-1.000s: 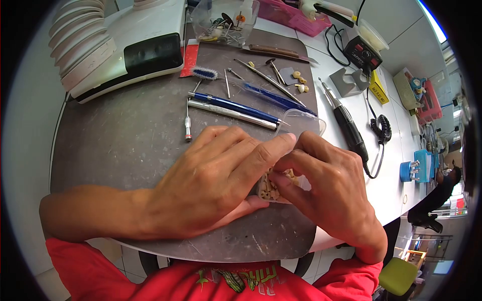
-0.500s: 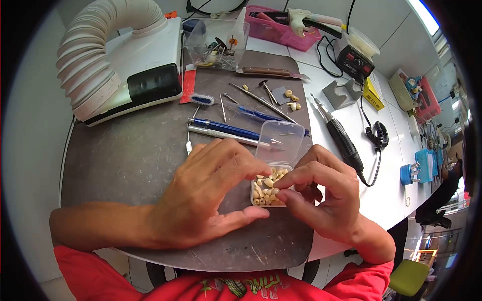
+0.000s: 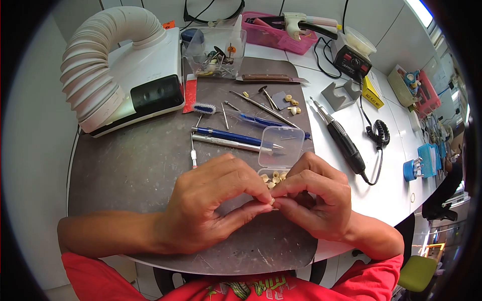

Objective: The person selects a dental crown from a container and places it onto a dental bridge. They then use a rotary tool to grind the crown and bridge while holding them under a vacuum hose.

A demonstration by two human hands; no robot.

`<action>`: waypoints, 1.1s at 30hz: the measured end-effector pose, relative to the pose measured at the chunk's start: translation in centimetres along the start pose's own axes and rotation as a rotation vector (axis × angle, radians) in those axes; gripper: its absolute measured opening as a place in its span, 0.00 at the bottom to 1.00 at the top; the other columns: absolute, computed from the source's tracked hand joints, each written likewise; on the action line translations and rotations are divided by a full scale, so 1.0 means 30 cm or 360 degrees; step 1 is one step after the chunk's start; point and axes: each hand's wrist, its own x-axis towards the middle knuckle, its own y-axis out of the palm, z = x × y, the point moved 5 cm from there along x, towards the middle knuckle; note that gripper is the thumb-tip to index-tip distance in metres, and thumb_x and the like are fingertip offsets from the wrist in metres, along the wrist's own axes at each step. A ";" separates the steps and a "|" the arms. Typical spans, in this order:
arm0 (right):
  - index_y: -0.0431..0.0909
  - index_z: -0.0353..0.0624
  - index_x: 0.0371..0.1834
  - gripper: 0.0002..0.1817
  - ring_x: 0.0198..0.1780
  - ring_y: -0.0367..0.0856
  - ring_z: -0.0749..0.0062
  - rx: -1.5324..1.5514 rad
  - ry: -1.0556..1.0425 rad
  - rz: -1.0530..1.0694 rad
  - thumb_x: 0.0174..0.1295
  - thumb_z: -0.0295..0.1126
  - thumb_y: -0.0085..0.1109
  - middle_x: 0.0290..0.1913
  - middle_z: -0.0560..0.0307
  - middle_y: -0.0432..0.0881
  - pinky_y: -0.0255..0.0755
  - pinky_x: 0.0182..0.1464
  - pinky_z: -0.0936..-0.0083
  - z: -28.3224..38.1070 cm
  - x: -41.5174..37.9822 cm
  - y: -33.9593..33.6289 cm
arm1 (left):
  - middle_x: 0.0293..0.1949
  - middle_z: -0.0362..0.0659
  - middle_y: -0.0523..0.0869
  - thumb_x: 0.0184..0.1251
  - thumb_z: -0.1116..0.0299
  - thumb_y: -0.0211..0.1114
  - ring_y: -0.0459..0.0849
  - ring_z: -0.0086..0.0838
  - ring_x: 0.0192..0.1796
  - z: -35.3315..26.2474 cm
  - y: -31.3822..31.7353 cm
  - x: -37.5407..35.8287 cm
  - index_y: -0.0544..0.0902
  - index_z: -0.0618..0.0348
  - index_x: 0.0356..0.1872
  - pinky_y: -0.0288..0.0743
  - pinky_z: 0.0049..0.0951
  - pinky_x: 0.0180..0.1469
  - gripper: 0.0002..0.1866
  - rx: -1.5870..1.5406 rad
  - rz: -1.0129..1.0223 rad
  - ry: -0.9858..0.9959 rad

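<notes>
Clock face: centred on the small pale piece, with twelve pointing away from the person.
Small pale piece: held in the fingertips, just at the near side of the clear box.
Left hand: reached in from nine o'clock; thumb and index finger are nearly closed, and the piece is pinched at their tips.
Right hand: reached in from three o'clock; thumb and index finger are brought together at the same piece, with the other fingers curled under.
Clear box: set at twelve, partly covered by the hands; cream pieces are held inside, and the lid is tilted open at its far side.
Pens: a blue pencil and a silver-coloured tool are laid side by side at eleven.
Brush: placed farther out at eleven.
Twelve, beyond the lid: loose pieces are scattered, and a wooden-handled knife is laid beyond them.
Black handpiece: laid at two on the white surface.
Grey stand: placed at one, near a yellow box.
</notes>
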 end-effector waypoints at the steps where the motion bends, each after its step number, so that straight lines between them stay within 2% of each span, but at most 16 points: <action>1: 0.88 0.44 0.42 0.13 0.24 0.74 0.84 0.0010 -0.0005 0.0001 0.53 0.22 0.74 0.33 0.59 0.81 0.67 0.24 0.84 0.000 0.001 0.000 | 0.34 0.42 0.88 0.53 0.77 0.79 0.87 0.31 0.36 -0.003 0.001 0.000 0.85 0.60 0.34 0.78 0.29 0.40 0.11 0.0009 -0.0003 0.0025; 6: 0.88 0.44 0.41 0.12 0.22 0.72 0.85 -0.0012 0.0001 -0.0020 0.53 0.23 0.76 0.33 0.60 0.80 0.65 0.23 0.83 -0.004 -0.003 -0.001 | 0.34 0.43 0.88 0.53 0.78 0.79 0.87 0.32 0.36 -0.006 0.004 0.001 0.85 0.60 0.35 0.78 0.29 0.40 0.11 0.0029 0.0006 0.0057; 14: 0.86 0.45 0.39 0.11 0.20 0.68 0.85 -0.0038 -0.0005 -0.0020 0.54 0.27 0.77 0.31 0.62 0.75 0.63 0.22 0.81 -0.012 -0.003 -0.004 | 0.36 0.45 0.88 0.54 0.80 0.77 0.87 0.31 0.39 0.001 0.008 0.000 0.85 0.61 0.38 0.79 0.27 0.41 0.11 -0.0107 0.0038 -0.0066; 20: 0.82 0.41 0.39 0.13 0.21 0.68 0.86 -0.0009 -0.0062 -0.0070 0.55 0.29 0.78 0.30 0.63 0.75 0.61 0.21 0.83 -0.020 -0.006 -0.021 | 0.38 0.46 0.88 0.54 0.82 0.77 0.87 0.30 0.39 0.008 0.005 -0.002 0.85 0.63 0.39 0.79 0.27 0.43 0.13 -0.0197 0.0117 -0.0129; 22: 0.81 0.39 0.39 0.13 0.22 0.68 0.89 0.0178 0.0118 -0.0223 0.58 0.30 0.76 0.29 0.64 0.75 0.58 0.21 0.86 -0.028 -0.013 -0.056 | 0.37 0.47 0.88 0.54 0.83 0.77 0.87 0.30 0.39 0.011 0.002 -0.004 0.85 0.62 0.39 0.79 0.27 0.44 0.13 -0.0186 0.0097 -0.0144; 27: 0.80 0.38 0.38 0.08 0.22 0.67 0.91 0.0201 0.0059 -0.0452 0.64 0.28 0.70 0.29 0.64 0.76 0.57 0.21 0.88 -0.072 -0.007 -0.109 | 0.37 0.47 0.87 0.55 0.84 0.76 0.86 0.29 0.40 0.020 0.003 -0.012 0.83 0.62 0.39 0.78 0.26 0.45 0.12 -0.0254 0.0047 -0.0205; 29: 0.80 0.37 0.36 0.05 0.21 0.67 0.89 -0.0005 -0.0019 -0.0419 0.63 0.25 0.68 0.29 0.64 0.78 0.58 0.21 0.87 -0.073 0.001 -0.117 | 0.37 0.47 0.87 0.55 0.84 0.76 0.86 0.29 0.40 0.022 0.004 -0.014 0.82 0.63 0.39 0.78 0.26 0.44 0.13 -0.0249 0.0090 -0.0200; 33: 0.81 0.37 0.34 0.03 0.20 0.67 0.88 -0.0120 0.0035 -0.0297 0.61 0.22 0.67 0.29 0.63 0.79 0.59 0.21 0.86 -0.061 0.015 -0.123 | 0.36 0.47 0.87 0.55 0.85 0.75 0.85 0.29 0.39 0.026 0.001 -0.018 0.82 0.63 0.39 0.78 0.27 0.44 0.13 -0.0242 0.0089 -0.0220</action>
